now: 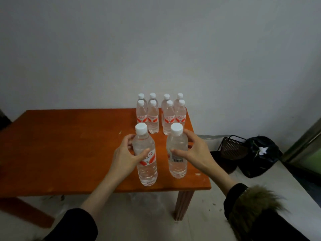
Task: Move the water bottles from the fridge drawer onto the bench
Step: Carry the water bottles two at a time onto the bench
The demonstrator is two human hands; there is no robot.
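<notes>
The left hand [127, 153] is curled round one water bottle [145, 157], the right hand [192, 150] round another [177, 152], both upright at the near edge of the orange bench [69, 145]. Eight bottles [161, 113] stand behind in rows. This looks like the setting-down step; next, let go cleanly without tipping either.

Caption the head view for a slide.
Both hands hold upright bottles on the bench.

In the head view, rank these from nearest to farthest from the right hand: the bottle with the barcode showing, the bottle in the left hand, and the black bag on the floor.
From the right hand:
1. Barcode bottle, in its grip at the table's front right.
2. Bottle in the left hand, just to the left on the table.
3. Black bag, off the table on the floor to the right.
</notes>
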